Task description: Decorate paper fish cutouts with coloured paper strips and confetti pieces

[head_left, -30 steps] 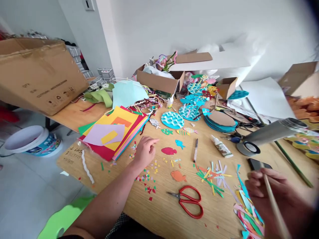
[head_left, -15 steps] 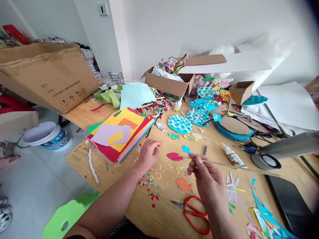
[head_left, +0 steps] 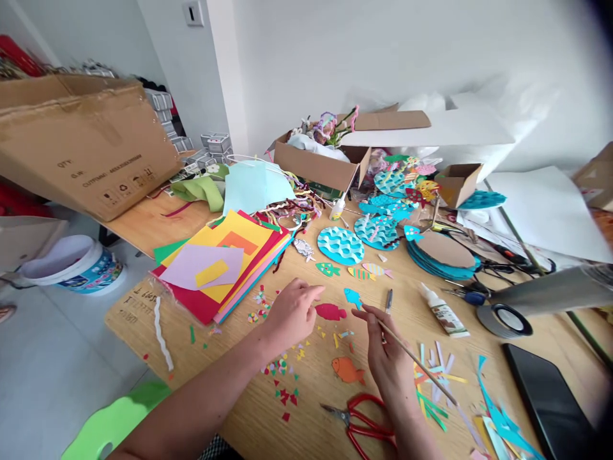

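Note:
My left hand (head_left: 293,314) is beside the left end of a red paper fish (head_left: 330,312), its index finger out and the others curled; whatever is in it is hidden. A thin wooden stick (head_left: 419,364) is pinched in my right hand (head_left: 385,345), its upper end by the tail of a blue paper fish (head_left: 353,298) and its length slanting down to the right. An orange paper fish (head_left: 348,370) lies below. Red-handled scissors (head_left: 357,418) lie partly behind my right forearm. Small paper bits (head_left: 280,367) are scattered near my left wrist.
Coloured sheets (head_left: 225,255) are stacked at the left. Farther back are a wavy blue disc (head_left: 341,245), finished paper fish (head_left: 328,269) and stacked round boards (head_left: 443,255). A glue bottle (head_left: 444,312), tape roll (head_left: 505,318) and black phone (head_left: 546,396) lie right.
My left hand has come in closer to the red fish. My right hand has swung the stick from nearly level to a downward slant, its upper end now away from the red fish.

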Demonstrator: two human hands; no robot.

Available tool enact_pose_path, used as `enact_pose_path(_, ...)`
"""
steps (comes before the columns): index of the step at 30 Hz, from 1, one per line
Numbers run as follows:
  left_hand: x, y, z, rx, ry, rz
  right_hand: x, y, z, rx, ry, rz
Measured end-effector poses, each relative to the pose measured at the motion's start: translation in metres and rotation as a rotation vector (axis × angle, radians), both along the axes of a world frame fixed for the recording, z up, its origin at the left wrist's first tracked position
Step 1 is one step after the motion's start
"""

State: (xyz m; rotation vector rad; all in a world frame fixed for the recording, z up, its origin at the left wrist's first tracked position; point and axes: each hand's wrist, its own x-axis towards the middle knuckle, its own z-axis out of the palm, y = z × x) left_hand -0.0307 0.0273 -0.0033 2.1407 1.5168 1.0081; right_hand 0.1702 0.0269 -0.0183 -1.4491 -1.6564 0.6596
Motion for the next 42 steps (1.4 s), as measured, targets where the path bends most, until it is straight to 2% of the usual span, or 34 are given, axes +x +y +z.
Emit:
enact_pose_path(4, -0.002, 0.005, -0.016, -0.006, 0.037, -0.019, -0.001, 0.002, -0.006, 0.018, -0.018, -0.003)
enact_pose_path(7, -0.008, 0.010, -0.024, -0.018, 0.028, -0.040, -0.004, 0.000, -0.004, 0.040, 0.005, 0.016)
enact_pose_path(10, -0.013, 0.015, -0.024, -0.037, -0.011, -0.051, -0.011, -0.006, 0.004, 0.010, 0.034, 0.061)
enact_pose_path(12, -0.015, 0.017, -0.022, -0.040, 0.007, -0.067, -0.017, -0.012, 0.009, -0.071, 0.073, 0.093)
enact_pose_path(16, -0.017, 0.017, -0.021, -0.033, 0.136, -0.085, -0.034, -0.024, 0.014, -0.180, 0.108, 0.184)
enact_pose_path(19, -0.017, 0.017, -0.023, -0.019, 0.247, -0.045, -0.045, -0.029, 0.014, -0.203, 0.079, 0.284)
enact_pose_path(21, -0.017, 0.018, -0.026, -0.018, 0.303, -0.011, -0.052, -0.032, 0.015, -0.206, 0.093, 0.293)
enact_pose_path(24, -0.018, 0.020, -0.028, -0.017, 0.329, 0.034, -0.062, -0.037, 0.016, -0.159, 0.130, 0.260)
enact_pose_path(28, -0.019, 0.020, -0.026, -0.009, 0.329, 0.063, -0.070, -0.045, 0.012, 0.018, 0.090, 0.257)
enact_pose_path(32, -0.020, 0.019, -0.024, 0.011, 0.334, 0.080, -0.057, -0.041, 0.008, 0.096, 0.089, 0.165)
enact_pose_path(37, -0.021, 0.019, -0.027, 0.012, 0.318, 0.063, -0.018, -0.020, 0.008, 0.032, 0.098, -0.083)
enact_pose_path(39, -0.021, 0.019, -0.030, 0.006, 0.314, 0.063, -0.004, -0.014, 0.002, 0.012, 0.082, -0.142)
enact_pose_path(42, -0.019, 0.022, -0.034, 0.009, 0.316, 0.043, 0.008, -0.010, -0.012, 0.092, 0.085, -0.277)
